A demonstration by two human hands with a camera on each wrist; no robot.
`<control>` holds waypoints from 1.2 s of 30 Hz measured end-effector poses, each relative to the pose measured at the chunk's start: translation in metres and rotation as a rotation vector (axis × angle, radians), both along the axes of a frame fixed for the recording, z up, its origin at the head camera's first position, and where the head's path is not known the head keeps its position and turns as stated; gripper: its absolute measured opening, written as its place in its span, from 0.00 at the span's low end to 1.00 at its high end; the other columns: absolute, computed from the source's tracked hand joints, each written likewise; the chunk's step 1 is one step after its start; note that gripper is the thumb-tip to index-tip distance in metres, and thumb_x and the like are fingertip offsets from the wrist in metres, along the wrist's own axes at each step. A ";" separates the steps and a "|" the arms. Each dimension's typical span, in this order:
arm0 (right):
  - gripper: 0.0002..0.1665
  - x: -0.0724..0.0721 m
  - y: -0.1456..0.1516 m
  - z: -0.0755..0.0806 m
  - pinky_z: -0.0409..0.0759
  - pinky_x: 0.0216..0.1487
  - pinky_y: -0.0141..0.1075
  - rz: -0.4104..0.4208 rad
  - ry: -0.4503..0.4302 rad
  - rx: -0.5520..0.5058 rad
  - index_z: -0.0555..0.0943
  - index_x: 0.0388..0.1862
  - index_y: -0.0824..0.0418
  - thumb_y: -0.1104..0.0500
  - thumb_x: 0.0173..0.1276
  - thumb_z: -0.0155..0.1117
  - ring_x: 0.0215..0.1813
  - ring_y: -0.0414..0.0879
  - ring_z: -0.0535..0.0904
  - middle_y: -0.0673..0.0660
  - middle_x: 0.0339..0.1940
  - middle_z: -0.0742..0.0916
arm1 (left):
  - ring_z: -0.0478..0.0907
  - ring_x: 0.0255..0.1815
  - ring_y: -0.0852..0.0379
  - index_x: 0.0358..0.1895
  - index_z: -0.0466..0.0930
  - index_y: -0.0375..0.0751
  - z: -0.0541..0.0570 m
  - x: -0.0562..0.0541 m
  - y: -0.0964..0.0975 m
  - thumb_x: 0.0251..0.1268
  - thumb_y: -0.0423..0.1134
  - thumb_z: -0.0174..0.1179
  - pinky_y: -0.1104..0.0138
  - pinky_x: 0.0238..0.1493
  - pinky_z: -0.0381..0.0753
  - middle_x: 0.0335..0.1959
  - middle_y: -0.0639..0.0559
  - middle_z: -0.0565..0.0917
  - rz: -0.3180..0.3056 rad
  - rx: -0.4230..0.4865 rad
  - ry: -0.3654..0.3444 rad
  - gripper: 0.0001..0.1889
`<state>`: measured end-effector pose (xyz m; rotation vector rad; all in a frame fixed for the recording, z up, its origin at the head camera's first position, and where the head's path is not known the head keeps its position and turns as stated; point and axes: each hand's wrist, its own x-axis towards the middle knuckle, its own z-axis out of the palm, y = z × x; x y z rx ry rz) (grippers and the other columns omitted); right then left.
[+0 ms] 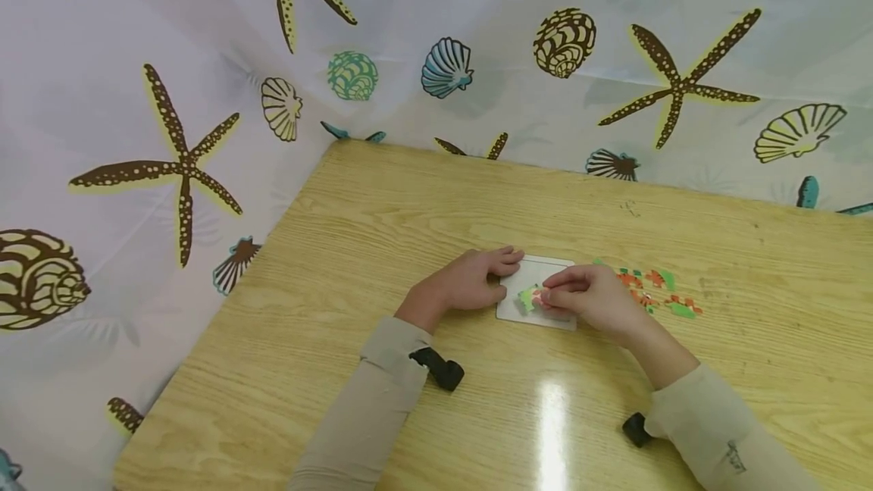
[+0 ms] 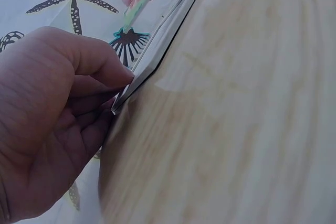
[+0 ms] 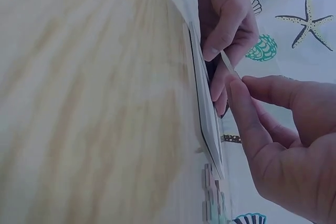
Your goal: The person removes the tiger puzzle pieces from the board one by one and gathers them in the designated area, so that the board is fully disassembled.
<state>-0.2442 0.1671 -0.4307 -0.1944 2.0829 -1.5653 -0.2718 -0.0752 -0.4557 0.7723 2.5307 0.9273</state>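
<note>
A white puzzle tray (image 1: 528, 273) with a thin raised rim lies flat on the wooden table. My left hand (image 1: 474, 279) rests at its left side, fingers over the far left corner and thumb against the edge; in the left wrist view the thumb touches the rim. Between thumb and fingertips, my right hand (image 1: 593, 298) pinches a green and orange jigsaw piece (image 1: 527, 298) above the tray. The right wrist view shows this piece edge-on and tilted, apart from the tray. Part of the tray is hidden under the right hand.
Several loose orange and green jigsaw pieces (image 1: 658, 294) lie to the right of the tray, partly behind the right hand. A curtain (image 1: 389, 14) printed with shells and starfish hangs along the back and left edges of the wooden table (image 1: 327, 286).
</note>
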 end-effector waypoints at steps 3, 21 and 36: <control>0.20 0.001 0.002 0.001 0.86 0.49 0.35 0.000 0.000 0.008 0.78 0.55 0.76 0.63 0.71 0.65 0.44 0.40 0.88 0.56 0.40 0.90 | 0.51 0.82 0.57 0.73 0.67 0.41 0.000 0.000 0.000 0.68 0.35 0.52 0.58 0.80 0.57 0.78 0.56 0.63 0.003 -0.001 0.005 0.28; 0.20 0.005 0.023 0.003 0.86 0.49 0.36 -0.021 0.022 0.025 0.78 0.55 0.77 0.62 0.71 0.65 0.43 0.42 0.89 0.60 0.42 0.90 | 0.50 0.82 0.58 0.74 0.66 0.41 0.000 -0.001 0.000 0.69 0.35 0.52 0.57 0.80 0.57 0.79 0.57 0.61 0.003 -0.001 -0.011 0.29; 0.19 0.006 0.038 0.009 0.87 0.47 0.38 -0.028 0.041 0.045 0.78 0.52 0.79 0.64 0.71 0.65 0.43 0.45 0.90 0.62 0.43 0.90 | 0.50 0.82 0.57 0.74 0.65 0.41 -0.001 0.000 -0.001 0.69 0.35 0.52 0.57 0.80 0.56 0.79 0.56 0.61 -0.005 -0.001 -0.006 0.29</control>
